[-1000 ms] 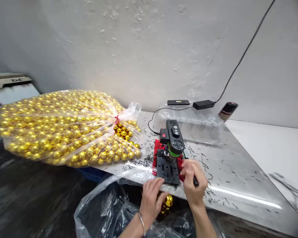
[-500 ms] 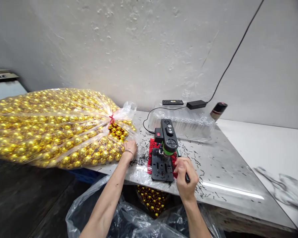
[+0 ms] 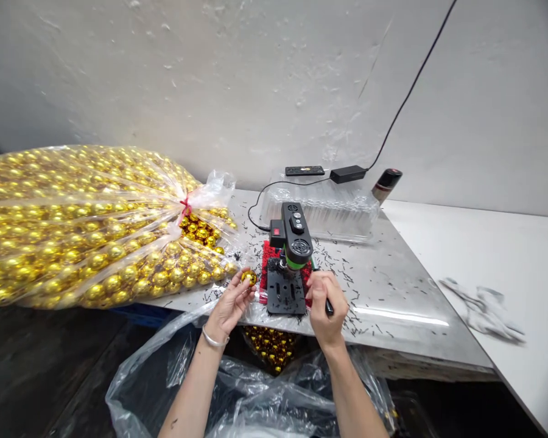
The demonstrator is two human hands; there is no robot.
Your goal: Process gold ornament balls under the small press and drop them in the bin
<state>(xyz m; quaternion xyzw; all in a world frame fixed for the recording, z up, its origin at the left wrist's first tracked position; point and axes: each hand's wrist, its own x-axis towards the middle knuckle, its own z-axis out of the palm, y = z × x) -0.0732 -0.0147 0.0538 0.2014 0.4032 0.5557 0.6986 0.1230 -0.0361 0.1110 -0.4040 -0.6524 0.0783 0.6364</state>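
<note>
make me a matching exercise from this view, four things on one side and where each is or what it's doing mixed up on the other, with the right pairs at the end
1. left hand
2. right hand
3. large clear bag
4. red mat

A. beneath the black slotted plate
B. closed around a black handle
C. gathered by a red tie
D. holding a gold ball

Pairs: 1-D, 2-B, 3-C, 4-A

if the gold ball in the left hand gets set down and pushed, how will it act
The gold ball would probably roll readily, being round. Its mirror-like shine suggests a smooth, perhaps slippery surface. It may be light: the left hand seems to hold it in a simple pinch.
</note>
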